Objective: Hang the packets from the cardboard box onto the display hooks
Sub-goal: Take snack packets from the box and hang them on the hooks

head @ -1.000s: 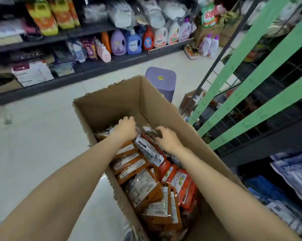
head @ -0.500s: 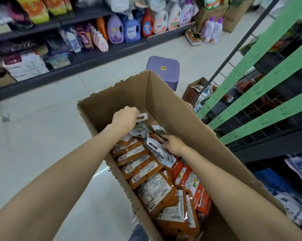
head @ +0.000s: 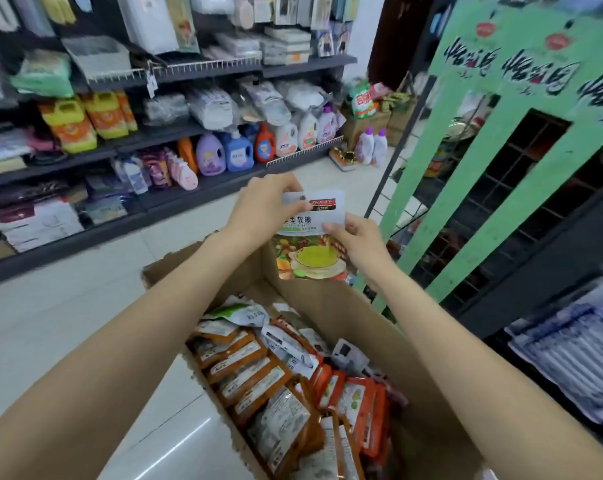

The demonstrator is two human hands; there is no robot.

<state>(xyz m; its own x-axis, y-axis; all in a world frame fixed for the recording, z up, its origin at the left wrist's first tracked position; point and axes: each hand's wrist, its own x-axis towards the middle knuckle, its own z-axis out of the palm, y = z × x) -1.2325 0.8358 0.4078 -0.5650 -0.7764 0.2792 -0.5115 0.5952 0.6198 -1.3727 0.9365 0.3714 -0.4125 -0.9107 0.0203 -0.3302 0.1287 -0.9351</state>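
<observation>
Now lifted clear of the cardboard box (head: 331,306) and held upright above its far end, one packet (head: 312,237), pinched at top by left hand (head: 263,206) and right hand (head: 357,237), ready for the green display rack (head: 501,168) at right.

Two bare forearms enter from the lower edge. No sleeve covers either one within view. The left hand (head: 262,206) and right hand (head: 357,239) are ungloved.
</observation>
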